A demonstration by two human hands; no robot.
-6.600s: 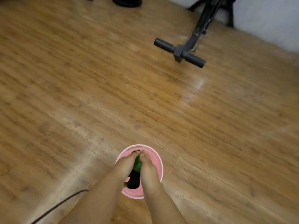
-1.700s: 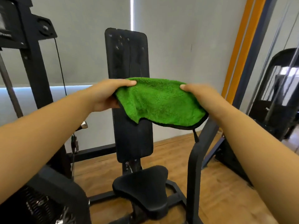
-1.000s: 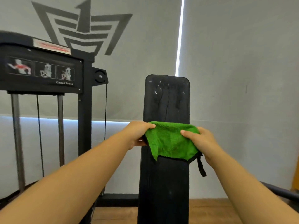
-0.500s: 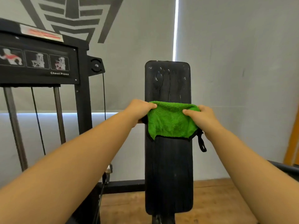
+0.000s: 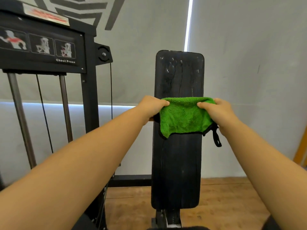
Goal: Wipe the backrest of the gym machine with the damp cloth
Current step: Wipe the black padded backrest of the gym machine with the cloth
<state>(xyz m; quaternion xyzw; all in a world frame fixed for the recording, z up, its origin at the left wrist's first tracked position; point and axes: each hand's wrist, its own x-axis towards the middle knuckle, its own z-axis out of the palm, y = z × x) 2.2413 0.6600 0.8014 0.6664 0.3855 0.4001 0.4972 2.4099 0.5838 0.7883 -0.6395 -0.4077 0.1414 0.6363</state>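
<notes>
The tall black backrest [image 5: 178, 171] of the gym machine stands upright in the middle of the head view, with pale marks near its top. A green cloth [image 5: 184, 117] with a black hem and a black hanging loop is spread across the pad at about mid-height. My left hand [image 5: 152, 108] pinches the cloth's upper left corner at the pad's left edge. My right hand [image 5: 214, 112] pinches its upper right corner at the pad's right edge. Whether the cloth touches the pad I cannot tell.
The machine's black frame [image 5: 90, 100] with a "Chest Press" panel [image 5: 41, 47], steel guide rods and a cable stands to the left. A grey wall is behind. Wooden floor [image 5: 224, 200] lies below, and an orange post [image 5: 300, 150] shows at the right edge.
Both hands still hold the cloth stretched over the backrest. The cloth sits at about the same height as half a second ago; the view has shifted slightly.
</notes>
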